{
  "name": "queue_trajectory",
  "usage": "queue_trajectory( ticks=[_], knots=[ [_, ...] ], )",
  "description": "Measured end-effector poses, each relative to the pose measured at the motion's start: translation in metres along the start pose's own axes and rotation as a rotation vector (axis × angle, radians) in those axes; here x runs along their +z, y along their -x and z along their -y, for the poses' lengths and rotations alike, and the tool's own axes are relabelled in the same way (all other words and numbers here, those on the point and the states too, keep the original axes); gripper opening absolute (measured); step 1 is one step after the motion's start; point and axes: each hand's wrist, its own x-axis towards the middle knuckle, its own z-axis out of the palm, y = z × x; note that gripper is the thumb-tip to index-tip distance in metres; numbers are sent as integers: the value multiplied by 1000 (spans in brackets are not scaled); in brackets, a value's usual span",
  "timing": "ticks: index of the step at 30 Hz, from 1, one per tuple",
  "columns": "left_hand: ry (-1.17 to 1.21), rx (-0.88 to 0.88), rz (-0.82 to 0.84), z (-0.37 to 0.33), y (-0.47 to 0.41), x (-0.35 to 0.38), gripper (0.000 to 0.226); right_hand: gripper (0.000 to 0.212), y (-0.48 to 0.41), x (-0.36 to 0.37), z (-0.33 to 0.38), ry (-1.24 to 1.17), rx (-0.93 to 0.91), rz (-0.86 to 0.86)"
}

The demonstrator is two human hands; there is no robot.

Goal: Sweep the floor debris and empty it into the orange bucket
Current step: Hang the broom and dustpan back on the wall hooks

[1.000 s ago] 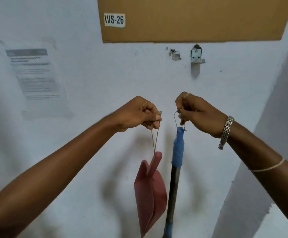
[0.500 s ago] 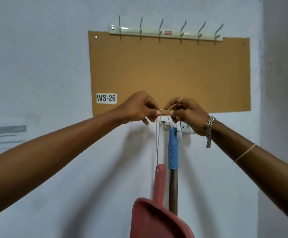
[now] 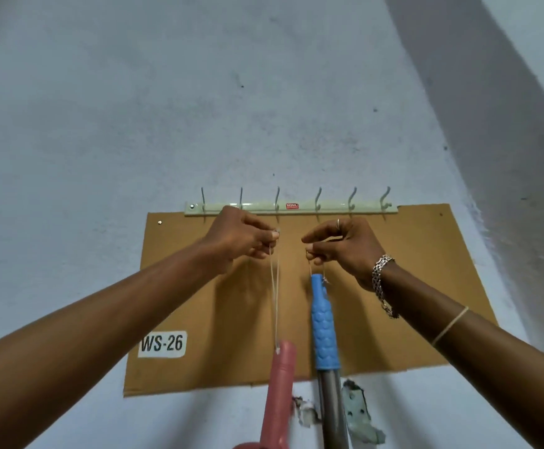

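A thin string (image 3: 275, 303) is pinched in the left hand (image 3: 241, 236) below the hook rail (image 3: 291, 207), with a pink dustpan (image 3: 280, 393) hung from it at bottom centre. Beside it, a broom (image 3: 324, 325), blue-gripped and grey-shafted, is hung from a short loop (image 3: 311, 270) pinched in the right hand (image 3: 345, 251).

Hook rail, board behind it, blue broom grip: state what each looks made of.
Hook rail: likely painted metal, pale green with glossy highlights. Board: looks like cardboard, matte brown with raw cut edges. Blue broom grip: probably moulded plastic or rubber, embossed with a scale pattern, over a grey metal-looking shaft.
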Motion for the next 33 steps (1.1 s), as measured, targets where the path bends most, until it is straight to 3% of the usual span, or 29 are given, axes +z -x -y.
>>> queue_trajectory(
  ticks=[7, 15, 26, 30, 33],
  knots=[
    [-444, 316, -209, -14, -40, -3, 12, 13, -54, -20, 8, -55, -79, -53],
    [-527, 485, -331, -34, -69, 9, 10, 12, -85, -17, 16, 2, -87, -114],
    [-584, 411, -359, -39, -94, 10, 4, 12, -101, -32, 24, 71, -165, -204],
    [-565, 254, -316, -51, -98, 8, 7, 17, -108, -34, 25, 174, -211, -191],
    [-430, 68, -188, -59, -107, 4, 7, 19, -113, -34, 25, 185, -153, -191]
  ],
)
